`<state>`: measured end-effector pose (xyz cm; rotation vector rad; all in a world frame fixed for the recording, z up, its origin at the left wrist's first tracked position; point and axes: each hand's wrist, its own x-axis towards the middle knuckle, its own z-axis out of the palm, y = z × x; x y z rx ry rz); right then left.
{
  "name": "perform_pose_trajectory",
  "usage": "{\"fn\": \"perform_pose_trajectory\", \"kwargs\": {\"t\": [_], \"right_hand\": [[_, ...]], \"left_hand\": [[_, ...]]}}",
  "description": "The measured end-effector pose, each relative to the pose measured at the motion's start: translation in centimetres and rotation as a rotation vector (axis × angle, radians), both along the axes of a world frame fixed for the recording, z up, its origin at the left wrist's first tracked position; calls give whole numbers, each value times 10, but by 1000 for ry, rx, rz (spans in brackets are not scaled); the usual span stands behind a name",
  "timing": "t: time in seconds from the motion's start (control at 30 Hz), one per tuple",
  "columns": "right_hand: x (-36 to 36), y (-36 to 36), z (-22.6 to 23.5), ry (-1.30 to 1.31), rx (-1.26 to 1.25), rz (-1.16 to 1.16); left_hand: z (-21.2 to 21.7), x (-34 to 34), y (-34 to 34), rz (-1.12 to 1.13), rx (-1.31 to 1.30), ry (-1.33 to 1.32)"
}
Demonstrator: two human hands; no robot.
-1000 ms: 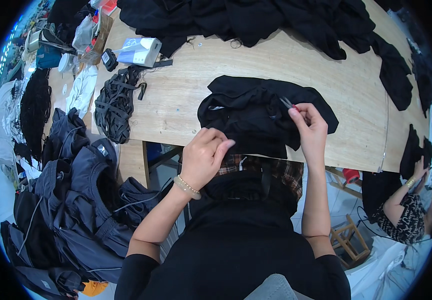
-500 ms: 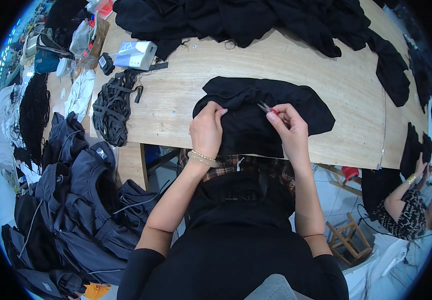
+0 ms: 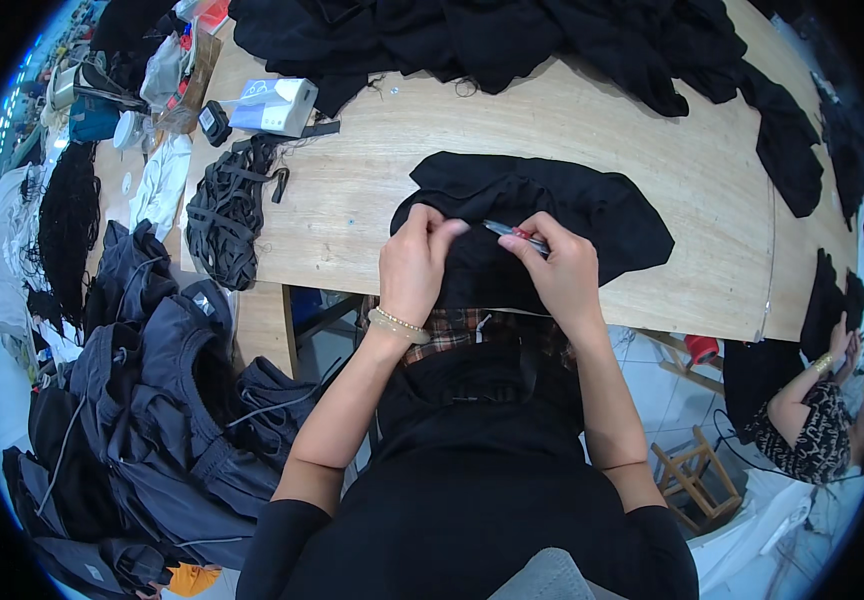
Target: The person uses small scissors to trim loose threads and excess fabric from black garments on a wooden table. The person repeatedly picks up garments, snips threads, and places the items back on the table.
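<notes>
A dark piece of black fabric [image 3: 597, 210] lies bunched on the light wooden table [image 3: 342, 200], its near part reaching the table's front edge. At its left side my left hand [image 3: 412, 265] is closed, thumb and forefinger pinching the fabric. My right hand [image 3: 567, 270] holds small thread snips [image 3: 501, 229] with a red part at the grip. Their blades lie over the fabric, pointing left toward my left fingertips and a little apart from them. Whether a thread lies between the blades is too small to tell.
A large heap of black fabric [image 3: 472, 40] covers the table's far side. To the left are a tangle of dark straps [image 3: 227, 215], a tissue box [image 3: 274, 107] and piled dark grey garments [image 3: 172, 400]. A wooden stool [image 3: 697, 480] and another person [image 3: 807, 420] are at the right.
My right hand has moved left with the snips, bringing their tips nearer my left fingers. The blades, spread before, now look closer together. My left hand still pinches the fabric.
</notes>
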<state>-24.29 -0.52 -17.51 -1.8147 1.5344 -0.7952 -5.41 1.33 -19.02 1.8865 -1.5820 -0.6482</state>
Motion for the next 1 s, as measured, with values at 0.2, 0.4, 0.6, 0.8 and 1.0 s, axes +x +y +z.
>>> {"fn": "perform_pose_trajectory", "kwargs": {"t": [0.2, 0.4, 0.6, 0.8, 1.0], "right_hand": [[-17, 0, 7, -106, 173, -148], [-30, -3, 1, -407, 71, -223], [-11, -6, 2, -68, -119, 96], [31, -4, -13, 120, -232, 295], [-32, 8, 38, 50, 578, 491]], "left_hand": [[16, 14, 23, -135, -188, -16], [64, 56, 57, -285, 474, 198], [35, 54, 56, -68, 160, -20], [19, 50, 44, 41, 199, -109], [2, 76, 65, 66, 50, -258]]}}
